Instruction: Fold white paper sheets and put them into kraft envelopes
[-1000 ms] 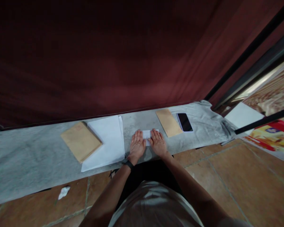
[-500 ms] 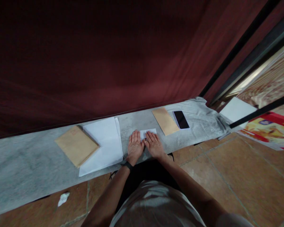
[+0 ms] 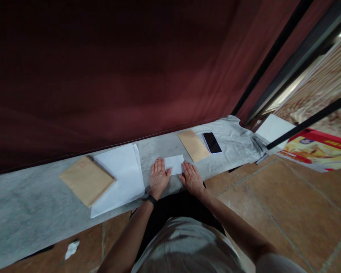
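A small white folded paper [image 3: 174,164] lies flat on the grey cloth, between my two hands. My left hand [image 3: 159,176] rests palm down at its left edge, fingers stretched forward and the thumb touching the paper. At the right edge lies my right hand [image 3: 191,179], also flat, with its thumb pointing in toward the paper. A single brown envelope [image 3: 193,145] is just beyond my right hand. To the left of my left hand lie large white sheets [image 3: 121,170], partly under a stack of brown envelopes [image 3: 86,180].
A phone [image 3: 212,143] lies right of the single envelope. The narrow grey-covered surface [image 3: 31,204] runs along a dark red curtain [image 3: 147,94]. Black bars [image 3: 268,62] and a red and yellow box [image 3: 318,149] stand at the right. Crumpled white tissue [image 3: 72,249] is on the tiled floor.
My hands have slid apart, from over the small paper out to its two sides, and more of it shows. The whole view has shifted slightly.
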`<state>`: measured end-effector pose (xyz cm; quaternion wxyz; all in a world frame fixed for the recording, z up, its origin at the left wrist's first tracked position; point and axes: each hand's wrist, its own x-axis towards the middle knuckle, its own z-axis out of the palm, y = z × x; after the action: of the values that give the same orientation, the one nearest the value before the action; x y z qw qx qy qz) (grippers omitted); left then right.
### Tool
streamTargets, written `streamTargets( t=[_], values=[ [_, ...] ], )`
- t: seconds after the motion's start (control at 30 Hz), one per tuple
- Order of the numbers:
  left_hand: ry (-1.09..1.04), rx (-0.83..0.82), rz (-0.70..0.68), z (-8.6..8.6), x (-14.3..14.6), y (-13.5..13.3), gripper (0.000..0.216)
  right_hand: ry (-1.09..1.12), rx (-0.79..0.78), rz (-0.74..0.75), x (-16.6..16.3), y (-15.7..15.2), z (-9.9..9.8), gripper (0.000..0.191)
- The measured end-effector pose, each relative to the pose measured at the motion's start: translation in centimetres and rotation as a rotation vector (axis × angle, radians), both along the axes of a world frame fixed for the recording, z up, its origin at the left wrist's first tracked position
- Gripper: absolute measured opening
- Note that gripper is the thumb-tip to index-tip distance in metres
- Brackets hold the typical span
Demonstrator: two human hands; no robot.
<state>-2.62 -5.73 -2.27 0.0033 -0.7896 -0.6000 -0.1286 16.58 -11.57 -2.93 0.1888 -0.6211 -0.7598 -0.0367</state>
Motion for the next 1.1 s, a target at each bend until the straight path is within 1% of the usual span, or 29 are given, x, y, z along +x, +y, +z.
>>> streamTargets(
  t=[0.1, 0.23, 0.3, 0.4, 0.57, 0.7, 0.77, 0.8, 0.9, 0.97, 1.03, 1.1],
  values=[
    [-0.011, 0.012, -0.013, 0.2, 0.0, -0.1, 0.068, -0.001, -0.018, 0.018, 0.2, -0.7, 0.7, 0.064],
    [-0.014, 0.018, -0.026, 0.6, 0.0, -0.2, 0.067, 0.005, -0.053, 0.188, -0.5, -1.7, 1.4, 0.060],
    [-0.006, 0.019, -0.027, 0.8, 0.0, -0.2, 0.067, 0.005, -0.071, 0.227, -0.7, -2.0, 1.4, 0.060],
    [0.003, 0.015, -0.025, 0.9, 0.1, -0.3, 0.067, -0.007, -0.082, 0.223, -0.3, -2.3, 1.2, 0.060],
    [0.006, 0.006, -0.020, 0.9, 0.0, -0.2, 0.066, -0.030, -0.056, 0.202, 1.4, -2.5, 0.9, 0.060],
    [0.015, -0.002, -0.013, 1.1, 0.0, -0.3, 0.064, -0.028, -0.045, 0.200, 1.9, -2.6, 0.7, 0.061],
    [0.020, -0.007, -0.030, 1.2, 0.3, -0.9, 0.061, -0.017, -0.044, 0.198, 1.8, -2.6, 0.6, 0.062],
    [0.021, -0.013, -0.061, 1.3, 0.6, -1.3, 0.060, -0.011, -0.044, 0.199, 1.8, -2.6, 0.6, 0.062],
    [0.027, -0.043, -0.219, 1.3, 1.5, -3.2, 0.057, 0.002, -0.043, 0.200, 1.7, -2.6, 0.4, 0.063],
    [0.034, -0.055, -0.279, 1.2, 1.8, -4.4, 0.059, 0.003, -0.043, 0.197, 1.7, -2.7, 0.4, 0.063],
    [0.036, -0.052, -0.265, 1.2, 1.6, -5.1, 0.062, 0.006, -0.041, 0.191, 1.6, -2.7, 0.4, 0.063],
    [0.034, -0.043, -0.211, 1.1, 0.8, -5.2, 0.065, 0.011, -0.039, 0.184, 1.6, -2.7, 0.6, 0.063]
  ],
)
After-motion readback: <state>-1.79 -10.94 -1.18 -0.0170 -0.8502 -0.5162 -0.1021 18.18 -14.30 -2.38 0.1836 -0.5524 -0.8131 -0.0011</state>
